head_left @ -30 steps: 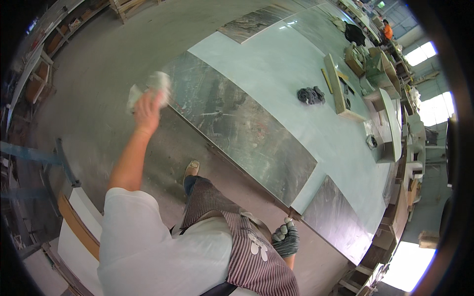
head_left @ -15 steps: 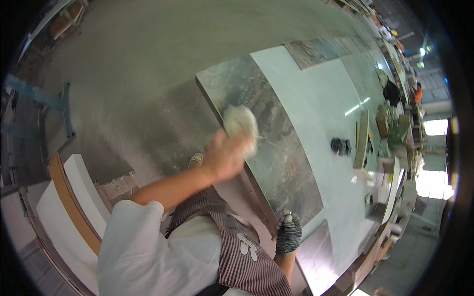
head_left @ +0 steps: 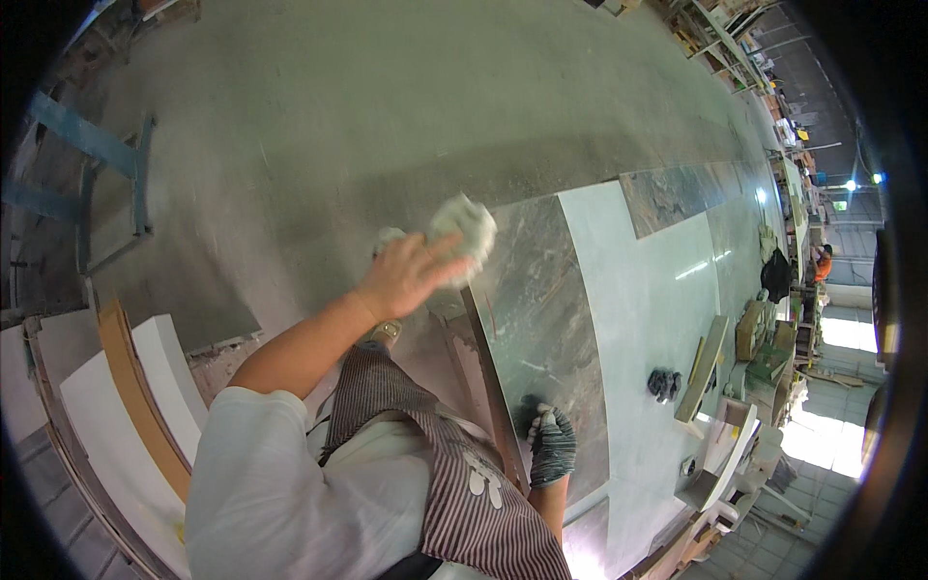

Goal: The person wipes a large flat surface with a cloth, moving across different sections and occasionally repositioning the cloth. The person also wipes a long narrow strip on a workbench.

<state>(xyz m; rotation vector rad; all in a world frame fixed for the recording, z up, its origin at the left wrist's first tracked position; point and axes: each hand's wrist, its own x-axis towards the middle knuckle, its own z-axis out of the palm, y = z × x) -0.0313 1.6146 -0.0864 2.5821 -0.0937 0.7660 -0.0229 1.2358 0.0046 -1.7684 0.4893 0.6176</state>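
Note:
My bare left hand (head_left: 401, 277) is closed on a pale, crumpled cloth (head_left: 467, 235), raised at the left edge of a grey-brown, marble-patterned panel (head_left: 546, 300). Part of the cloth sticks out behind the fingers. Over the near end of that panel is my right hand (head_left: 553, 447), in a grey striped knit glove. Its fingers are curled together, and whatever they may hold is hidden. A dark patch shows on the glossy surface beside the glove.
A whitish sheet (head_left: 638, 329) lies right of the panel, with a dark crumpled bundle (head_left: 664, 385) and a long block (head_left: 703, 369) on it. White and brown boards (head_left: 145, 406) lean at the lower left. A blue metal frame (head_left: 92, 135) stands at the far left.
My left hand has swung left with the cloth, from over the panel to its edge. The view has shifted, so the panel sits lower. My gloved right hand stays near the panel's near end.

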